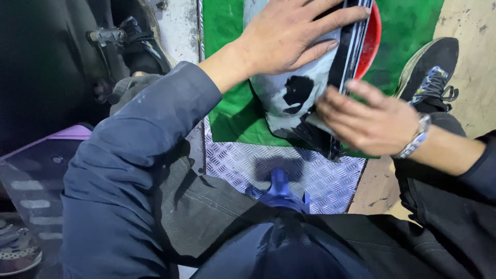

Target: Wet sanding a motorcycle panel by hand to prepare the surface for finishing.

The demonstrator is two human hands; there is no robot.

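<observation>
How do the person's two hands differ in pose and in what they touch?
The left hand lies flat, fingers spread, on the grey panel; the right hand is blurred and sits lower, at the panel's dark edge strip. Only the right wrist wears a watch. Both are bare.

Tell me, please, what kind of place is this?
Probably a workshop or garage: ridged metal plate on the floor, stained concrete, and paint-smeared panel under both hands.
</observation>
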